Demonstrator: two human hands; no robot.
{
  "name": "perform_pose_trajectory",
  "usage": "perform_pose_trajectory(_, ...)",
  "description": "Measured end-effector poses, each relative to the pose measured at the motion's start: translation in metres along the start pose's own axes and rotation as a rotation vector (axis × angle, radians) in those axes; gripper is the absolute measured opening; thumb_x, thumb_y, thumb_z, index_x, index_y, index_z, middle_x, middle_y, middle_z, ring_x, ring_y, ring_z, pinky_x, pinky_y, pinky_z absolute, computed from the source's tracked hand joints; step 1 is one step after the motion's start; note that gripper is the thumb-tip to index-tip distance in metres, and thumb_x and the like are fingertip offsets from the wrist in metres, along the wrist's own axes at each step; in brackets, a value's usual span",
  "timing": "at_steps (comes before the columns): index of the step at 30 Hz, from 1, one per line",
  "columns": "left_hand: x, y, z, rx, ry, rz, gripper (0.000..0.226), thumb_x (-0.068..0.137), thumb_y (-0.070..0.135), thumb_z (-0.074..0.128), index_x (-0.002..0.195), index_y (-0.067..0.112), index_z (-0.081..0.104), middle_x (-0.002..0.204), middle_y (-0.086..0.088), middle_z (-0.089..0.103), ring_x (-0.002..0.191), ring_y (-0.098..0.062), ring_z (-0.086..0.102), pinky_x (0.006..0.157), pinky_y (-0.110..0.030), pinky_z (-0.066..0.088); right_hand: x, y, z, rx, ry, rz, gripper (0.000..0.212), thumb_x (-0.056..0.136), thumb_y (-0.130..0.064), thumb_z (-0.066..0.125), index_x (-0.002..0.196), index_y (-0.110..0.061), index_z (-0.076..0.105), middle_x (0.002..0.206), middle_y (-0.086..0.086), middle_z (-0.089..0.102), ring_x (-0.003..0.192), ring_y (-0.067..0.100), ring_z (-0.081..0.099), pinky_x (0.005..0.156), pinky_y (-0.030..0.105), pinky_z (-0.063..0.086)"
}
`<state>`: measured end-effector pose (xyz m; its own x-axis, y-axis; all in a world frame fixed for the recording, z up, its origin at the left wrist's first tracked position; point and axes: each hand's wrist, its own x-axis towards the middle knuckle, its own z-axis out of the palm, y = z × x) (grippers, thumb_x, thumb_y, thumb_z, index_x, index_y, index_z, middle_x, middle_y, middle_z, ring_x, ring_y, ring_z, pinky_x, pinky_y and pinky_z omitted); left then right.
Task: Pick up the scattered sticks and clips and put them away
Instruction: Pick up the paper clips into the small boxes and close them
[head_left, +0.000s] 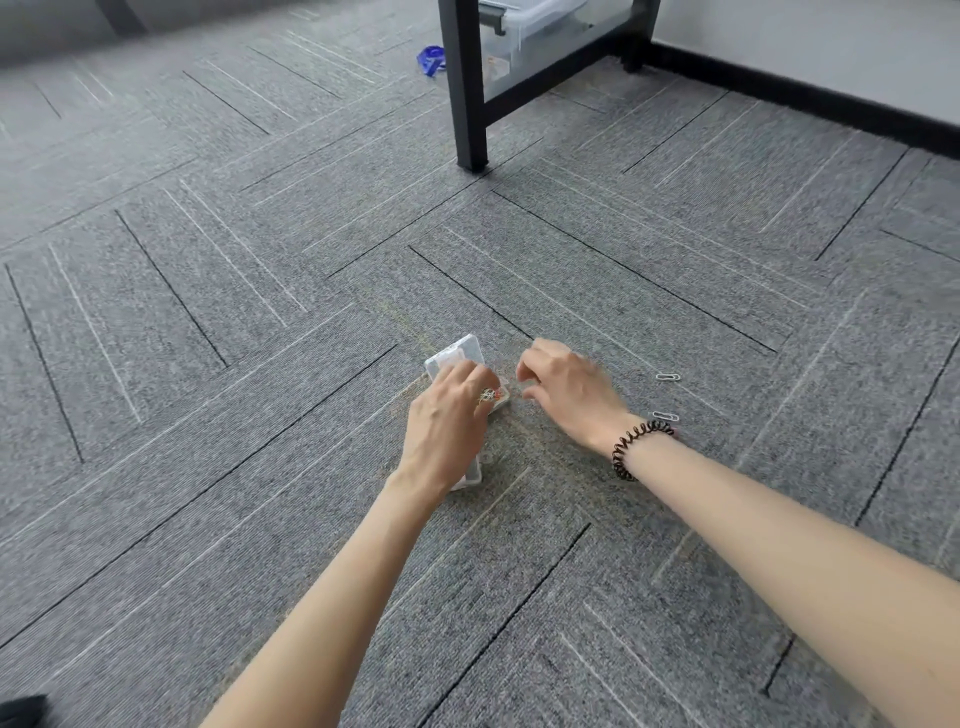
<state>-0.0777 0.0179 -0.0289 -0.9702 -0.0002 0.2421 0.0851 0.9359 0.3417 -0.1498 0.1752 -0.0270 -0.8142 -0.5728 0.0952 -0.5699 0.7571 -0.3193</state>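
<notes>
A small clear plastic box lies open on the grey carpet, with coloured clips showing inside it by my fingers. My left hand rests on the box and covers most of it. My right hand hovers just right of the box, fingers curled inward; whether anything is pinched in them is hidden. Two silver paper clips lie on the carpet to the right: one clip further out, the other clip beside my right wrist, which wears a dark spiral band.
A black table leg stands ahead, with a clear storage bin under the table frame. A blue object lies on the carpet far ahead. A black skirting board runs along the wall at the right.
</notes>
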Motion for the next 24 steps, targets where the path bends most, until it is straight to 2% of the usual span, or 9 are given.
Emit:
perform_pose_trajectory(3, 0.003, 0.01, 0.005, 0.015, -0.033, 0.043, 0.02, 0.09, 0.027, 0.063, 0.109, 0.022, 0.062, 0.113, 0.004, 0.061, 0.103, -0.012, 0.057, 0.081, -0.03, 0.054, -0.016, 0.02, -0.007, -0.107, -0.044, 0.015, 0.015, 0.09, -0.022, 0.059, 0.103, -0.013, 0.058, 0.102, -0.001, 0.057, 0.081, 0.007, 0.05, 0.069, 0.016, 0.038)
perform_pose_trajectory(6, 0.006, 0.021, 0.014, 0.031, -0.048, 0.074, 0.025, 0.093, 0.027, 0.06, 0.117, 0.022, 0.062, 0.116, 0.004, 0.06, 0.106, -0.011, 0.055, 0.085, -0.026, 0.05, -0.031, 0.04, -0.011, -0.146, -0.072, 0.112, 0.02, 0.091, -0.025, 0.057, 0.107, -0.012, 0.057, 0.104, 0.0, 0.054, 0.083, 0.008, 0.049, 0.068, 0.017, 0.041)
perform_pose_trajectory(12, 0.011, 0.046, 0.033, 0.022, -0.154, 0.139, 0.043, 0.091, 0.03, 0.06, 0.132, 0.017, 0.053, 0.127, 0.0, 0.057, 0.112, -0.014, 0.051, 0.097, -0.029, 0.046, -0.05, 0.054, -0.016, -0.049, -0.07, 0.264, 0.024, 0.09, -0.028, 0.061, 0.11, -0.016, 0.058, 0.105, -0.003, 0.052, 0.084, 0.007, 0.048, 0.067, 0.021, 0.038)
perform_pose_trajectory(15, 0.015, 0.053, 0.04, 0.02, -0.195, 0.14, 0.046, 0.092, 0.028, 0.059, 0.136, 0.018, 0.051, 0.128, 0.0, 0.055, 0.112, -0.016, 0.049, 0.095, -0.034, 0.047, -0.048, 0.053, -0.015, -0.002, -0.057, 0.273, 0.026, 0.088, -0.029, 0.063, 0.112, -0.02, 0.059, 0.1, -0.006, 0.049, 0.08, 0.007, 0.048, 0.06, 0.02, 0.033)
perform_pose_trajectory(17, 0.017, 0.054, 0.042, 0.009, -0.196, 0.129, 0.038, 0.093, 0.023, 0.058, 0.131, 0.019, 0.057, 0.122, 0.001, 0.055, 0.107, -0.015, 0.048, 0.089, -0.033, 0.051, -0.045, 0.051, -0.014, 0.058, -0.051, 0.298, 0.026, 0.087, -0.03, 0.065, 0.111, -0.022, 0.06, 0.1, -0.006, 0.049, 0.081, 0.008, 0.05, 0.057, 0.02, 0.034)
perform_pose_trajectory(20, 0.016, 0.052, 0.043, -0.016, -0.171, 0.116, 0.024, 0.093, 0.02, 0.06, 0.115, 0.016, 0.066, 0.109, 0.001, 0.056, 0.101, -0.014, 0.047, 0.082, -0.03, 0.052, -0.041, 0.047, -0.01, 0.13, -0.046, 0.332, 0.023, 0.083, -0.03, 0.07, 0.104, -0.023, 0.062, 0.1, -0.005, 0.053, 0.088, 0.011, 0.054, 0.066, 0.025, 0.046)
perform_pose_trajectory(24, 0.022, 0.05, 0.042, -0.049, -0.213, 0.049, 0.02, 0.089, 0.024, 0.064, 0.106, 0.014, 0.061, 0.106, 0.0, 0.056, 0.099, -0.015, 0.049, 0.084, -0.029, 0.048, -0.036, 0.044, -0.007, 0.14, -0.056, 0.345, 0.017, 0.08, -0.031, 0.072, 0.093, -0.025, 0.062, 0.095, -0.007, 0.053, 0.087, 0.01, 0.052, 0.065, 0.024, 0.04)
